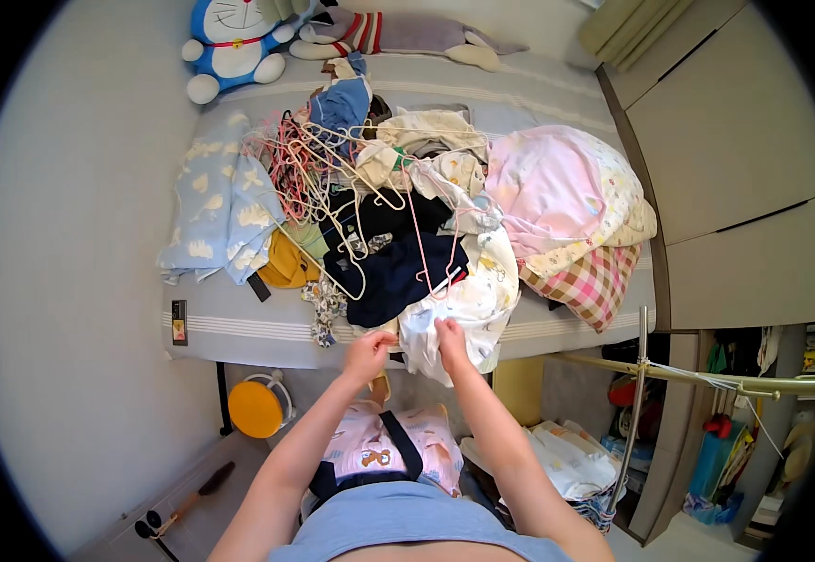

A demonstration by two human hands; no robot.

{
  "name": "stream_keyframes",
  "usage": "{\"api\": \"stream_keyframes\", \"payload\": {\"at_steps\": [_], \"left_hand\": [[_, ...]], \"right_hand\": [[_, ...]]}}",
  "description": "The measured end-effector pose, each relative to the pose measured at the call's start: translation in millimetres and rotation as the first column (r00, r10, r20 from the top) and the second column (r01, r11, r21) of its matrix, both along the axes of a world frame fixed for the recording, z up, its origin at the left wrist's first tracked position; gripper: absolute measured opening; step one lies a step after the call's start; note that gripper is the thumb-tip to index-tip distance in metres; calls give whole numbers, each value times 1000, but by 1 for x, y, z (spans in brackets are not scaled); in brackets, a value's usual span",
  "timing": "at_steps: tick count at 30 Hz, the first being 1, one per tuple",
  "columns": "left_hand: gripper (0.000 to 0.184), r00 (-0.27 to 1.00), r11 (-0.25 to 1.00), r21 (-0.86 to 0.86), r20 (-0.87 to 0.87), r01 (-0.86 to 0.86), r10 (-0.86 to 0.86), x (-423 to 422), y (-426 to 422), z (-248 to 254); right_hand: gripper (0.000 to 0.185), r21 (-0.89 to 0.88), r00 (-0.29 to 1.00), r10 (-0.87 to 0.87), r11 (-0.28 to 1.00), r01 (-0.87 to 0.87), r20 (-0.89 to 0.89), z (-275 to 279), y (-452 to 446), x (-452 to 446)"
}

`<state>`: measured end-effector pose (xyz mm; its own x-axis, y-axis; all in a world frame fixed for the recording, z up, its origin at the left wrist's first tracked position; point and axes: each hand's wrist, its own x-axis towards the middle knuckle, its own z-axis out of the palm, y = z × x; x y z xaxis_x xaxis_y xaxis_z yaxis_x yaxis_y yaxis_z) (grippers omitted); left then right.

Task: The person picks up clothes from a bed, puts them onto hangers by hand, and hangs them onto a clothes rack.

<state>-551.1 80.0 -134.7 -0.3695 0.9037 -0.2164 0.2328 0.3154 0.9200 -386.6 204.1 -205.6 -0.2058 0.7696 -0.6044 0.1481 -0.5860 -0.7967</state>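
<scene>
White printed cloth (482, 318) lies at the front edge of the bed, partly hanging over it. My right hand (451, 345) is closed on this cloth near its middle. My left hand (368, 356) is closed at the cloth's left side; what its fingers hold is too small to make out. Just beyond my hands, a pink hanger (418, 253) rests on the pile. Dark navy clothing (393, 281) lies behind and left of the white cloth. A heap of pink and red hangers (300, 169) sits farther back, with cream hangers (370, 192) beside it.
Blue patterned bedding (215, 211) is at the left, pink bedding (548, 183) at the right. Plush toys (236, 47) lie at the back. A metal rail (707, 377) stands front right; an orange-topped stool (256, 409) is below the bed's left edge.
</scene>
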Motion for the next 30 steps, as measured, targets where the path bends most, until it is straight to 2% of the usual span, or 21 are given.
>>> {"api": "stream_keyframes", "payload": {"at_steps": [1,2,3,4,5,7,8,11,12,14,15,16,17,19,20,21,23,24,25,27,30], "left_hand": [[24,999,999,33,-22,-24,25,-1,4,6],[27,998,996,69,-46,-47,51,-1,9,15],[30,994,990,116,-76,-75,84,-9,14,24],[42,997,995,96,-58,-34,40,-15,15,29],[45,995,988,137,-47,-75,82,-17,17,37],[50,986,962,223,-20,-157,165,-15,21,51],[54,970,937,293,-90,-190,226,-19,24,46],[40,875,867,470,-335,-167,350,-48,40,70],[24,861,866,489,-391,-103,324,-58,43,76],[22,968,892,390,-5,-230,252,-69,45,74],[21,955,903,328,199,-276,220,-70,48,80],[19,940,870,359,163,-339,299,-70,51,86],[18,956,889,353,68,-292,286,-70,53,92],[16,961,930,308,-121,-202,249,-67,49,117],[17,948,945,267,-199,-190,247,-60,50,125],[19,946,963,240,-263,-125,189,-54,49,127],[21,921,984,177,-385,7,63,-47,54,131],[23,903,966,250,-427,71,44,-43,56,133],[21,910,967,236,-415,99,8,-39,58,142],[17,933,973,209,-360,96,-15,-39,62,160],[13,964,952,305,-252,0,80,-47,60,150]], "right_hand": [[12,-151,945,-160,981,120,-286,44,6,-17],[10,-325,786,-337,928,184,-518,84,15,-35],[13,-385,589,-366,918,99,-721,100,32,-47],[16,-379,513,-344,924,37,-787,126,35,-57],[20,-369,428,-324,929,-24,-844,154,35,-64],[28,-334,410,-286,941,-47,-866,183,29,-79],[32,-360,410,-307,931,-57,-858,190,26,-84],[34,-374,406,-289,916,-147,-867,211,18,-86],[40,-363,405,-270,916,-171,-873,204,18,-83],[37,-357,469,-248,920,-160,-848,187,24,-74],[35,-351,501,-232,923,-156,-834,185,28,-70],[39,-188,787,-77,981,-50,-612,188,28,-63],[41,17,893,27,1000,-22,-449,185,30,-59],[45,408,993,108,909,-82,-41,168,33,-55],[53,629,980,190,755,-183,56,163,35,-53],[61,684,912,397,637,-355,105,172,34,-52],[67,811,768,609,338,-478,199,191,28,-61],[70,838,718,664,258,-480,207,187,29,-67],[59,797,661,677,182,-576,323,194,31,-71],[42,656,588,672,198,-729,450,201,41,-76],[25,627,573,638,177,-759,514,193,56,-77]]}}
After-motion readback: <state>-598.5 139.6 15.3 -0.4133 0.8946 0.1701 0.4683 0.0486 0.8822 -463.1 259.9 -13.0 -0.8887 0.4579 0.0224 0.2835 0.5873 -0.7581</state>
